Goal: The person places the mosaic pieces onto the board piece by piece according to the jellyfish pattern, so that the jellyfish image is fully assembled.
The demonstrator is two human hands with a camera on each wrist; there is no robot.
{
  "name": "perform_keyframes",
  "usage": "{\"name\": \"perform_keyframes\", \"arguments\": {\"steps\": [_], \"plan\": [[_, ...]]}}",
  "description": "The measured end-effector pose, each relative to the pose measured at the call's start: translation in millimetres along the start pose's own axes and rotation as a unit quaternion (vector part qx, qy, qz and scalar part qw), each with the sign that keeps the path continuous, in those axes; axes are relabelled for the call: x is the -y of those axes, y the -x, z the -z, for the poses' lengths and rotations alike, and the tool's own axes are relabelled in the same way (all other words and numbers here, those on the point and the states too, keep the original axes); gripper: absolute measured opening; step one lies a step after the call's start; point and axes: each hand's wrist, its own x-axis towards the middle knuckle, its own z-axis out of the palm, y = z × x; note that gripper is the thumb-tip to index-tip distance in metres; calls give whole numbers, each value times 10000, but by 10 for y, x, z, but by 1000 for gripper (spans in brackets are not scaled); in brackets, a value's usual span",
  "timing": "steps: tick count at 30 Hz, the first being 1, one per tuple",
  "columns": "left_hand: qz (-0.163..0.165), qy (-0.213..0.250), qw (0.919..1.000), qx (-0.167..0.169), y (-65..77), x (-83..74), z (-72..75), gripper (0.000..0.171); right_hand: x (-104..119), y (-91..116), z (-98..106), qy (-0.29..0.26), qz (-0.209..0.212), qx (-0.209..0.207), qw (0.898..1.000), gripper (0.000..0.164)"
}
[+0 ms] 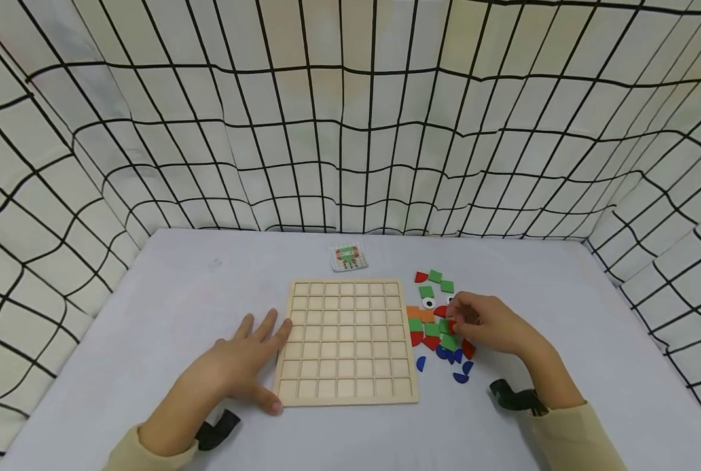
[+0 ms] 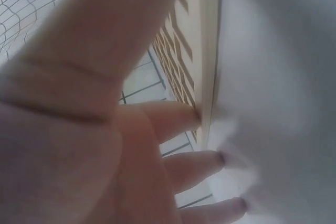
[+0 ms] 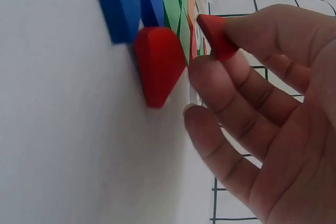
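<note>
A wooden grid board (image 1: 350, 401) lies flat on the white table, its squares bare. My left hand (image 1: 232, 366) has its fingers spread, touching the board's left edge with fingertips and thumb. In the left wrist view, a finger meets the side of the wooden frame (image 2: 208, 66). Over the pile of coloured pieces, my right hand (image 1: 491, 324) pinches a small red piece (image 3: 216, 35) between thumb and fingers. Below that hand, another red piece (image 3: 159, 64) rests on the table near blue pieces (image 3: 119, 3). Green pieces (image 1: 431, 330) and orange pieces (image 1: 427, 316) lie close by.
A small picture card (image 1: 348, 257) with a green and red figure lies behind the board. White round eye pieces (image 1: 429, 303) are among the loose pieces. Blue half-rounds (image 1: 461, 378) lie at the pile's near side. A black-lined white net (image 1: 356, 150) walls the table's back and sides.
</note>
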Motion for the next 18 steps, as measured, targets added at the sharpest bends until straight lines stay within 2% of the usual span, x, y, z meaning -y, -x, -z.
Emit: {"name": "perform_keyframes", "arguments": {"steps": [4, 9, 18], "plan": [[-162, -102, 9997, -178, -48, -32, 1, 130, 7, 18, 11, -135, 126, -254, 9995, 16], [-211, -268, 9989, -314, -90, -29, -2, 127, 79, -7, 41, -381, 492, -458, 9970, 15], [-193, -375, 9980, -468, -16, 96, -59, 120, 442, -225, 125, -961, 856, -873, 9878, 12]]}}
